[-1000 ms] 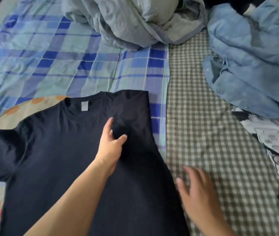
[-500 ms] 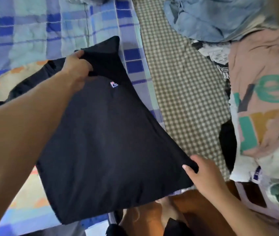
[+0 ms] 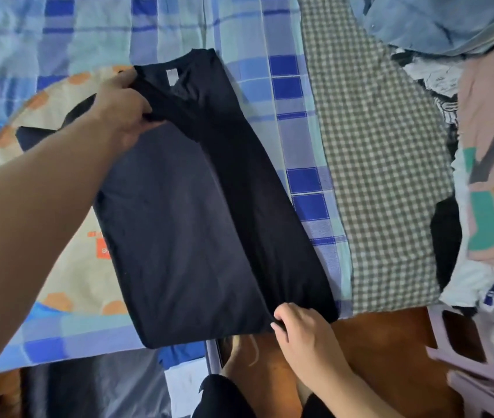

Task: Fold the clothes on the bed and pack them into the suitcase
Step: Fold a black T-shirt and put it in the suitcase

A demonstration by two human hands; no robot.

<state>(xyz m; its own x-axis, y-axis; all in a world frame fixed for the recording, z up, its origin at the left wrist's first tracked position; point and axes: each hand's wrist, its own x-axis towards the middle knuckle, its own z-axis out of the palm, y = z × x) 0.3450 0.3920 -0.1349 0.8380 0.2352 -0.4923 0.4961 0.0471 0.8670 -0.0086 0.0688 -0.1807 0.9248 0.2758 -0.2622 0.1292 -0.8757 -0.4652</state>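
A black T-shirt (image 3: pixel 185 224) lies on the bed, folded into a long panel with its collar and grey label at the far end. One side of it is folded over the body. My left hand (image 3: pixel 122 107) grips the folded edge near the collar. My right hand (image 3: pixel 303 330) pinches the hem at the near edge of the bed. A black sleeve end (image 3: pixel 33 137) sticks out to the left under my forearm. No suitcase is in view.
The blue plaid bedspread (image 3: pixel 297 140) and a checked cloth (image 3: pixel 381 164) cover the bed. A blue denim garment (image 3: pixel 426 22) and a pink printed garment (image 3: pixel 493 140) are piled at right. A lilac plastic basket (image 3: pixel 463 348) stands at lower right. The floor lies below the bed's near edge.
The shirt's left side has been folded over the body and laid down flat. My left hand moved right with the fold near the collar; my right hand stayed on the hem.
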